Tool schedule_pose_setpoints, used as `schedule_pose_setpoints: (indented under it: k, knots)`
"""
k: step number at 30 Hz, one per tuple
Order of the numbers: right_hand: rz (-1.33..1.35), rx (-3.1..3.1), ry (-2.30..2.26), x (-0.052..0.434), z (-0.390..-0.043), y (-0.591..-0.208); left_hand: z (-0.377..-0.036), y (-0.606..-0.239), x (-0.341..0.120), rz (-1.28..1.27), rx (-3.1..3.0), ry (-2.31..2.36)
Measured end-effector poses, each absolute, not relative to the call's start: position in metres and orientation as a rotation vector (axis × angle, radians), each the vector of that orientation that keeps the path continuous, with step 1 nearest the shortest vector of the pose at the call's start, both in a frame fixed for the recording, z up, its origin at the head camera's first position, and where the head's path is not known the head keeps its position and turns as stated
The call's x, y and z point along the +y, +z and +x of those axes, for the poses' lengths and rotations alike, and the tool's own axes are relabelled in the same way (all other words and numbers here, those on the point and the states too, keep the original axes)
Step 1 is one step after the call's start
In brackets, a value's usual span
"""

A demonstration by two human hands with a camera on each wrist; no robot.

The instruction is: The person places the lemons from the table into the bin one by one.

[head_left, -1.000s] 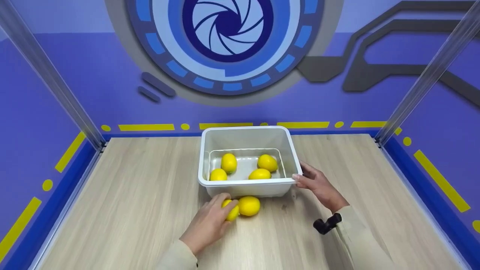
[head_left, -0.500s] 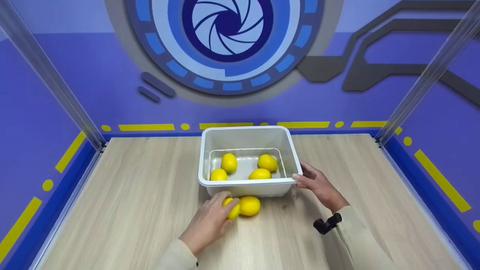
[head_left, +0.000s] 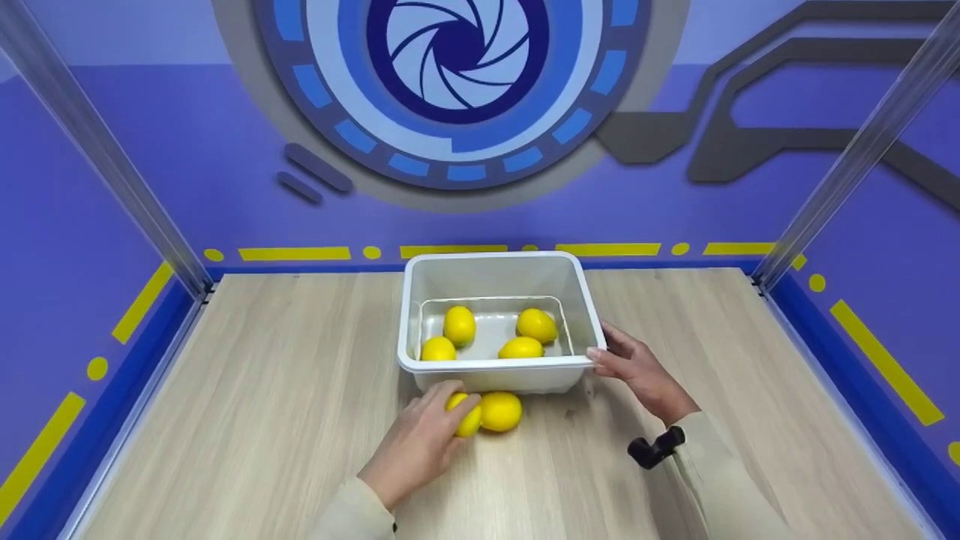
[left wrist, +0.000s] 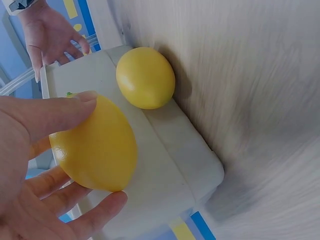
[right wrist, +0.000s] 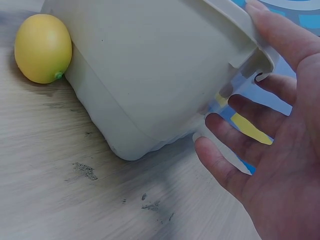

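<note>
A white plastic bin [head_left: 411, 315] stands mid-table with several yellow lemons [head_left: 459, 325] in it. Two more lemons lie on the table against its front wall. My left hand [head_left: 442, 411] grips the left one [head_left: 470, 420], with thumb and fingers curled round it [left wrist: 95, 145]. The other lemon [head_left: 502, 411] touches it on the right [left wrist: 146, 77]. My right hand [head_left: 609, 355] rests against the bin's front right corner. Its thumb lies on the rim and its straight fingers [right wrist: 225, 165] are spread below it, beside the wall [right wrist: 150, 75].
The wooden tabletop [head_left: 285, 390] is walled by purple panels at the back and sides. Metal posts [head_left: 187, 262] stand at the back corners. A black wrist mount [head_left: 654, 447] sits on my right sleeve.
My left hand has crept slightly toward the bin with its lemon. The right hand and the bin have not moved.
</note>
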State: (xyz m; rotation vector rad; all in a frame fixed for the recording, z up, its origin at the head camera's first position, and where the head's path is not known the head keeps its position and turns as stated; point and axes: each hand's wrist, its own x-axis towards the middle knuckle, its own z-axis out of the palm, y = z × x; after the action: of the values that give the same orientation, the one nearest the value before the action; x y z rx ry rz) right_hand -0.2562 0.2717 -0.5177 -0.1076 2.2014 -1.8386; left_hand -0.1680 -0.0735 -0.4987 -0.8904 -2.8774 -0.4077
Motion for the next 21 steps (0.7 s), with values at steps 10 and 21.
schedule_pose_setpoints:
  k: [10, 21]
  knots:
    - [-0.113, 2.203, -1.824, 0.274, -0.256, -0.519, -0.166, -0.494, -0.073, -0.898, -2.82, -0.443]
    - [-0.135, 2.197, -1.836, 0.273, -0.256, -0.516, -0.165, -0.489, -0.071, -0.923, -2.76, -0.411]
